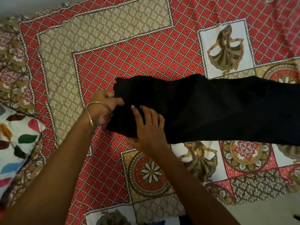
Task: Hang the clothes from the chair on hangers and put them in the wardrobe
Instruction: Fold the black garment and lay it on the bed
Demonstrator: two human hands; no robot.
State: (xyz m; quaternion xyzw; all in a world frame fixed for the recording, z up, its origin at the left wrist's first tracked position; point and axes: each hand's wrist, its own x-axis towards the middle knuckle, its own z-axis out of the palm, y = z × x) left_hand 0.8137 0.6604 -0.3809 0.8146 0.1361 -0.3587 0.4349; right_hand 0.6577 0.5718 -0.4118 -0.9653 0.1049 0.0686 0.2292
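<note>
On the bedspread (100, 46), left hand (105, 104) grips black garment (203, 109) (fingertips hidden), right hand (149, 127) flat on it.

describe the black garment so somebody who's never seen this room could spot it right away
Start from the red patterned bedspread that fills the view. Across its middle lies the black garment, running off the right edge, with the left hand gripping its left end and the right hand resting flat on it. It is the only plain, dark, unpatterned thing there.

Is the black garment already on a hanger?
No, the black garment lies flat on the patterned bedspread, with no hanger visible.
</note>
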